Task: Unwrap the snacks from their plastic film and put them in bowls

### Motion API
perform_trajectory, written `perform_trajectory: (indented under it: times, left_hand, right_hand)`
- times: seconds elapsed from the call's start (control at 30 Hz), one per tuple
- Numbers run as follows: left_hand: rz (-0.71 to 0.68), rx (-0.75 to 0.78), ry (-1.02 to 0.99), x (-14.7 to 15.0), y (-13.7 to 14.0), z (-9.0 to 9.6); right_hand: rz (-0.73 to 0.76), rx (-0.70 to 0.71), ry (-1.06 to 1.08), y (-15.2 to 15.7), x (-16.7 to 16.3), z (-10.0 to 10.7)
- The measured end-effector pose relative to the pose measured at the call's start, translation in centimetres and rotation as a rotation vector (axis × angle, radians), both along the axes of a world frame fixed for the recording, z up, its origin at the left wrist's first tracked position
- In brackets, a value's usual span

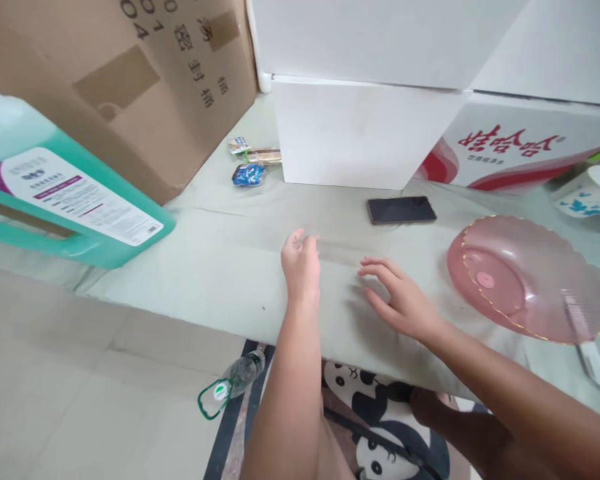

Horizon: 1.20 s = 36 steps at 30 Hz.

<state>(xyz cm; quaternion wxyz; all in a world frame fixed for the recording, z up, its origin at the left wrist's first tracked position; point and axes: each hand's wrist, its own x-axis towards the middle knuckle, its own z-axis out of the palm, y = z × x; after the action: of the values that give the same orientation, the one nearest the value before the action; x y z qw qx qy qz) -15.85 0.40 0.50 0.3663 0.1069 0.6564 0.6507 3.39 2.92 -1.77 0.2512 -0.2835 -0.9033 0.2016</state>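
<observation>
My left hand (301, 265) is over the pale cloth on the table (220, 260), seen from its side. Its fingers are foreshortened, partly hidden and slightly blurred, so I cannot tell how far they are curled or if anything is in them. To its right, my right hand (403, 300) has its fingers spread and slightly bent, with nothing between them. Beyond the right hand lies a dark smartphone (401, 210), apart from it. A pink translucent bowl with a scalloped gold rim (485, 257) sits further right. A white-handled knife or spatula (596, 365) lies partly behind its edge.
A jug of green liquid (105, 220) and a cardboard box (180, 120) stand at the left. White boxes (350, 133) line the back, near small snack packets (249, 175). A paper cup (587, 192) is at right. Below the table edge are a plastic bottle (245, 373) and panda-print fabric (395, 457).
</observation>
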Motion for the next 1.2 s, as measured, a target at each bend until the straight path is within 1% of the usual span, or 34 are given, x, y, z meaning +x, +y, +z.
perform_trajectory:
  times: [0.1,0.2,0.27,0.37,0.47,0.57,0.67,0.73,0.83,0.9,0.97,1.07,1.2]
  left_hand:
    - [0.036,0.068,-0.094,-1.7,-0.4,-0.1]
    - [0.064,0.11,-0.153,-3.1,-0.8,-0.2]
    - [0.084,0.128,-0.173,-4.0,-0.9,-0.2]
    - [0.118,0.135,-0.228,-5.2,-0.9,-0.3]
    - [0.154,0.133,-0.298,-6.5,-0.6,-0.5]
    - [0.156,0.144,-0.326,-7.4,-0.2,-0.7]
    - [0.126,0.16,-0.34,-7.9,0.2,-0.8]
    - [0.119,0.165,-0.344,-8.0,0.3,-0.7]
    - [0.114,0.181,-0.36,-8.2,0.4,-0.7]
    - [0.112,0.201,-0.369,-8.2,0.4,-0.8]
    - [0.144,0.217,-0.353,-8.3,0.2,-0.9]
    - [0.253,0.247,-0.307,-8.4,0.0,-1.0]
    - [0.364,0.294,-0.294,-8.5,-0.5,-0.6]
  right_hand:
    - [0.089,-0.048,0.088,2.6,-7.7,1.8]
    - [0.123,-0.12,0.102,4.9,-15.0,3.2]
    - [0.164,-0.126,0.092,6.2,-18.9,3.9]
    - [0.195,-0.082,0.077,8.5,-23.5,4.5]
    - [0.183,-0.052,0.015,11.1,-28.1,4.3]
    - [0.164,-0.022,-0.074,14.2,-33.5,3.6]
    - [0.054,0.009,-0.159,17.7,-38.8,2.7]
    - [-0.03,-0.009,-0.231,19.9,-41.5,2.1]
    - [-0.133,-0.143,-0.399,21.9,-43.5,1.6]
    - [-0.165,-0.195,-0.504,21.9,-43.6,1.6]
    - [-0.162,-0.179,-0.57,21.1,-43.0,1.9]
    - [-0.095,-0.127,-0.627,18.7,-41.3,2.7]
    - [0.083,-0.025,-0.638,14.9,-38.1,3.2]
